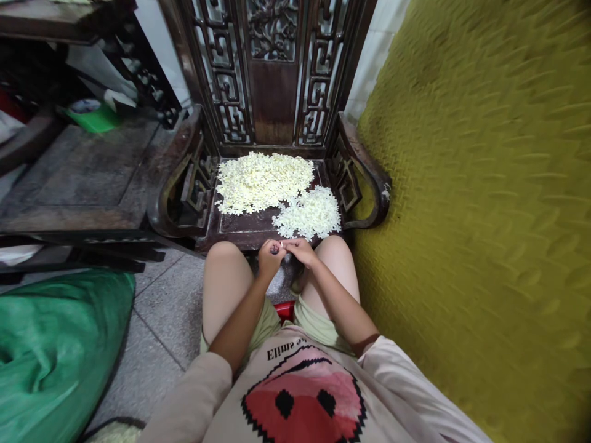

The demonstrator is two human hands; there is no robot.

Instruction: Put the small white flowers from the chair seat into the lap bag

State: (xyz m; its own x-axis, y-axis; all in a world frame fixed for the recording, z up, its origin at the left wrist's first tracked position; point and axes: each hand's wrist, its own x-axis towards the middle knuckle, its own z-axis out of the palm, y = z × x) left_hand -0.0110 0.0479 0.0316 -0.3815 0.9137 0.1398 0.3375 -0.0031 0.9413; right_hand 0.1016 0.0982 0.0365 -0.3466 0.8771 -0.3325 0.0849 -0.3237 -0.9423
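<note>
Flowers lie heaped crosswise on the chair seat, beyond the curled left hand; a small white piece sits at the fingertips, which hand grips it unclear; the right hand, fingers partly extended, is nearer the smaller heap.

The carved armchair is dark wood, glossy along its arms; the white flowers on it look matt. The yellow sheet alongside is rough and embossed.
</note>
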